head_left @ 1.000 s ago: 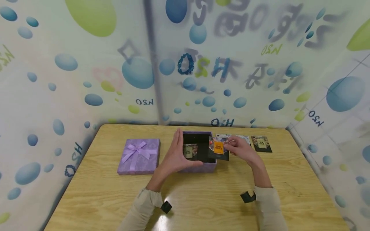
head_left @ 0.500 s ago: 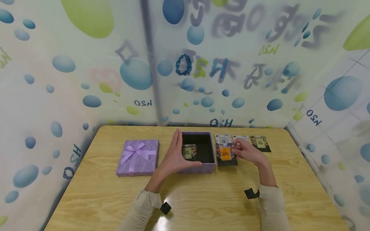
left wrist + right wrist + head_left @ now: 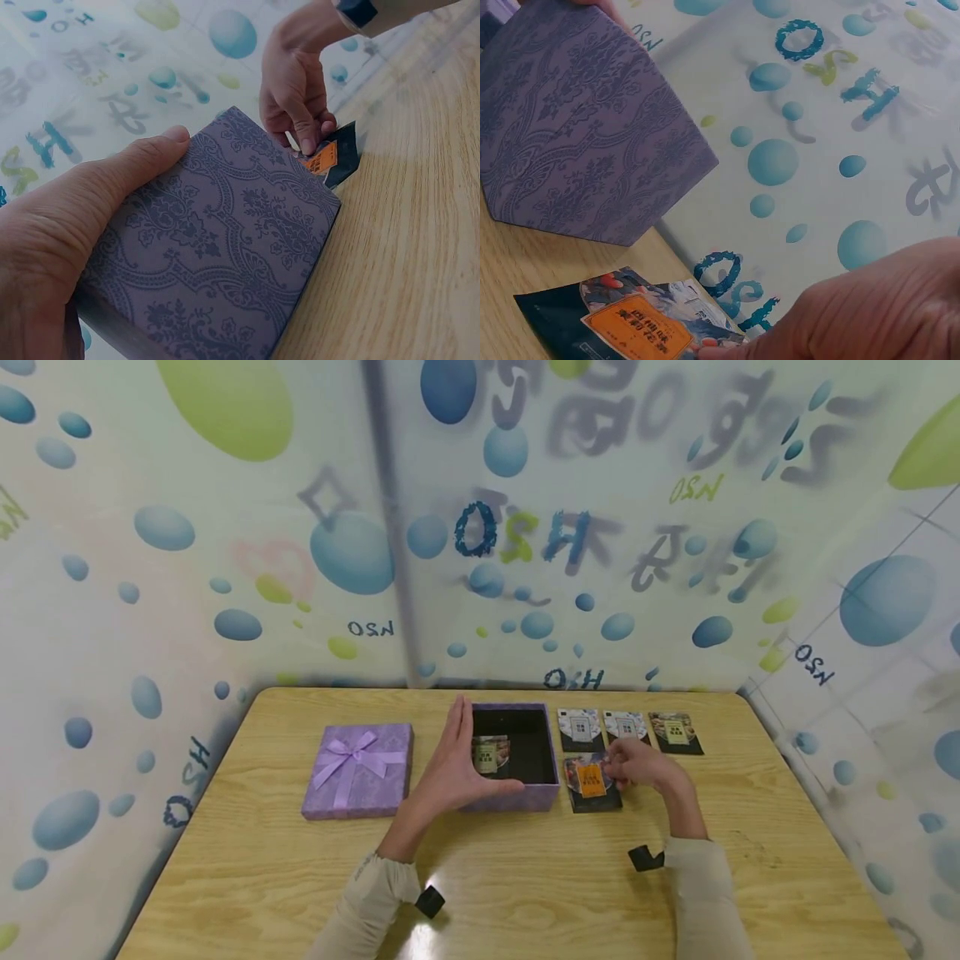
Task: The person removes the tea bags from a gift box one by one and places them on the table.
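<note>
My left hand (image 3: 459, 770) spans the near left corner of an uncovered purple gift box (image 3: 512, 799). Its straight fingers lie along the left side, and its thumb (image 3: 142, 161) rests at the front wall's upper edge. Inside the dark box lies a sachet with a green label (image 3: 491, 755). To the right of the box, my right hand (image 3: 647, 765) pinches the right edge of a dark food sachet with an orange label (image 3: 592, 781). In the right wrist view this sachet (image 3: 641, 330) shows printed characters, and the thumb tip lies on its edge.
Left of the box sits its purple lid (image 3: 358, 770) with a ribbon bow. Behind the right hand, a row holds two sachets with pale labels, one left (image 3: 581, 730) and one middle (image 3: 625, 727), and a green-labelled sachet (image 3: 676, 732). A patterned wall backs the wooden table (image 3: 525, 885).
My right hand has carried the orange-labelled sachet from over the box's right wall to the table, in front of the row, uncovering the pale-labelled sachets. My left hand stays at the box.
</note>
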Motion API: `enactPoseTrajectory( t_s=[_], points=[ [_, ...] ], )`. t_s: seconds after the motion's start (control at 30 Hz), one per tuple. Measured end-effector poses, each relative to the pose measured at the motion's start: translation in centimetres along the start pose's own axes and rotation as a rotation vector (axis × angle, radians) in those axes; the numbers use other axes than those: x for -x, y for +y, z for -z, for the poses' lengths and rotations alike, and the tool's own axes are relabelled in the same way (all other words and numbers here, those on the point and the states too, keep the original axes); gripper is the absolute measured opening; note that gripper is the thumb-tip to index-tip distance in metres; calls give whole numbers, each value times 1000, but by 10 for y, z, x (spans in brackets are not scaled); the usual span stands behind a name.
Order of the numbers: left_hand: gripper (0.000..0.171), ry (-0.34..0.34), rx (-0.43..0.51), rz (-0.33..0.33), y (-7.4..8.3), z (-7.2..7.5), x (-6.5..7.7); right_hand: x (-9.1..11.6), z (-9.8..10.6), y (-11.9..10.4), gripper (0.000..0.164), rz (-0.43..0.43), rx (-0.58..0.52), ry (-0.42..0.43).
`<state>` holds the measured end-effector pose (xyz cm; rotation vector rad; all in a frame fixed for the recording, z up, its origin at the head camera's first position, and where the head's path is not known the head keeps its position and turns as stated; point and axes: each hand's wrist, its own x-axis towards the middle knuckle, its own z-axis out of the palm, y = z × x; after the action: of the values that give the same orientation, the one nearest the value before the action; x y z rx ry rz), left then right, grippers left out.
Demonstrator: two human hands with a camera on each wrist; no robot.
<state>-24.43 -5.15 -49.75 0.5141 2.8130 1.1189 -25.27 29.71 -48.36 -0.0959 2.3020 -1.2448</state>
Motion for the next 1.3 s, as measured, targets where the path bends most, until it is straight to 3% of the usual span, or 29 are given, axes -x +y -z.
enactPoseTrajectory(
  t_s=[0.33,0.93,1.23,1.3],
  points=[
    [156,9,3,8,0,-1,1,0,-4,0,9,-110,73,54],
    [156,22,0,-10,-3,-2,0,2,-4,-3,11,-126,116,69],
    [156,16,-8,-10,-2,-1,0,3,-2,-4,28,-88,202,99],
    [156,13,-8,-5,-2,-1,0,3,-3,-6,25,-71,216,124]
  ],
)
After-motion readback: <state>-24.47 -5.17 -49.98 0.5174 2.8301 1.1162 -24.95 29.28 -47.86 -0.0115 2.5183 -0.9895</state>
